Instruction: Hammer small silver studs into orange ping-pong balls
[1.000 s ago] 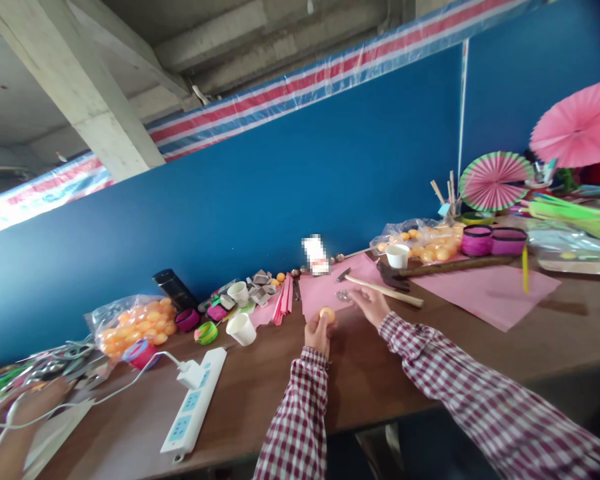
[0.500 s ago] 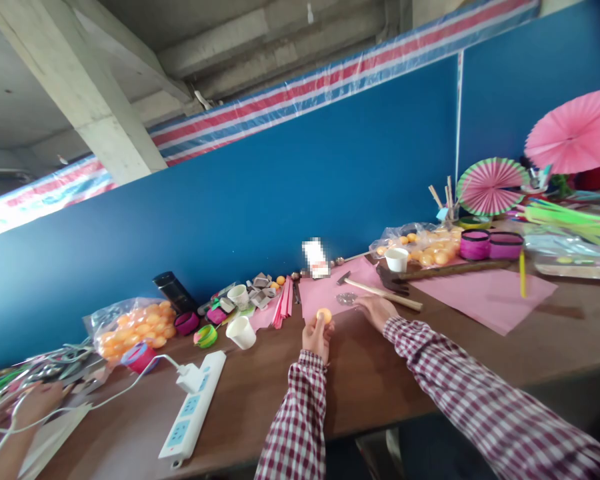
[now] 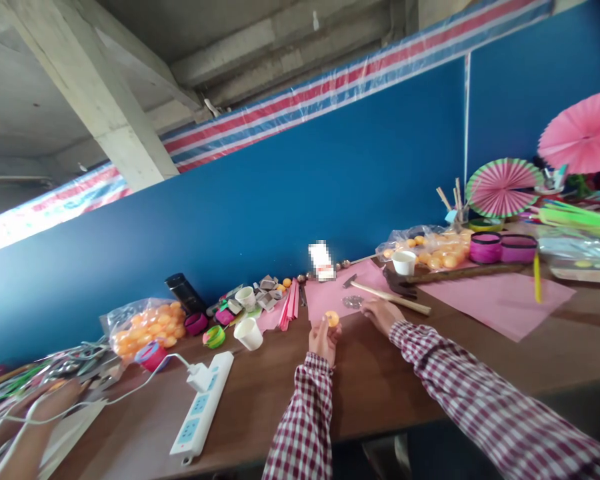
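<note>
Near the middle of the table, my left hand [image 3: 323, 341] is closed on an orange ping-pong ball [image 3: 332, 319], gripped between thumb and fingers. To its right, my right hand [image 3: 381, 315] rests low at the edge of a small heap of shiny metal pieces [image 3: 353, 302], too small to name. Its fingers are drawn together at the heap; whether they pinch a piece is hidden. Both hands are over or beside a pink paper sheet [image 3: 325, 297]. A hammer [image 3: 390, 297] with a wooden handle lies just behind my right hand.
A white power strip [image 3: 203, 407] and paper cup [image 3: 249, 333] stand left. Bags of orange balls lie left [image 3: 150, 327] and right [image 3: 445, 253]. Another pink sheet [image 3: 510, 307] and a long-handled tool [image 3: 455, 273] are right. Another person's hands [image 3: 55, 403] work at far left.
My right hand's fingers have curled in closer at the metal heap. My left hand still holds the ball, turned slightly. The whole view has shifted a little; the other person's hands have moved further in.
</note>
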`<state>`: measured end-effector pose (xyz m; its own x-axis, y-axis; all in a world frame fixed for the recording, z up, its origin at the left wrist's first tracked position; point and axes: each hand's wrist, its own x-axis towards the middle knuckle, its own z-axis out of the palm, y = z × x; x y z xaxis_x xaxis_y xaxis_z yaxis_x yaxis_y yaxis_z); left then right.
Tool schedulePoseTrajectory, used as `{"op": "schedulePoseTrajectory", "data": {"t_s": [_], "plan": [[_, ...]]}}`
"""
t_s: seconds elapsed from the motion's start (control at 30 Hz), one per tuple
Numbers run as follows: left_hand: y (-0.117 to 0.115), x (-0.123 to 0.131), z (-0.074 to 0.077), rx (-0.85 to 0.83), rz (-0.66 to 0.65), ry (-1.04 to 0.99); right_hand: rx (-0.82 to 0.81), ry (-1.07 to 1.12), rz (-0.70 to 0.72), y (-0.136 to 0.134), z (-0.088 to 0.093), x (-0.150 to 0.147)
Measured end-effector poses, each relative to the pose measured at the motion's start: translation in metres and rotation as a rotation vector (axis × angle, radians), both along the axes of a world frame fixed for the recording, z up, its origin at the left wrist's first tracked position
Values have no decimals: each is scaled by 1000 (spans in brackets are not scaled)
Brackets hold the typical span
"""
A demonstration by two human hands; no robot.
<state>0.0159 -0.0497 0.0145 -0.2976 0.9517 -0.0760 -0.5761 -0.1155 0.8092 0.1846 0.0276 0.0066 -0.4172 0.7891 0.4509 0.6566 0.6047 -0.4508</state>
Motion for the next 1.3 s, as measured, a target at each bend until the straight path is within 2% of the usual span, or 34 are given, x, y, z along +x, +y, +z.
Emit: {"op": "schedulePoseTrajectory", "data": {"t_s": [0.47,0.63,0.8,1.03,1.3], "plan": [[1,1,-2,-2,-17,57,-75,132,-66,-16,7,-8],[2,2,-3,22,-8,50,-199,365,58,-23,11,-23],[3,3,-5,15,-11,159,-294,555,174,-25,12,-28],[7,5,-8,20,2,211,-391,615,282,-31,12,-34],[13,0,-19,34,33,304,-438,657,280,-36,15,-36]]}}
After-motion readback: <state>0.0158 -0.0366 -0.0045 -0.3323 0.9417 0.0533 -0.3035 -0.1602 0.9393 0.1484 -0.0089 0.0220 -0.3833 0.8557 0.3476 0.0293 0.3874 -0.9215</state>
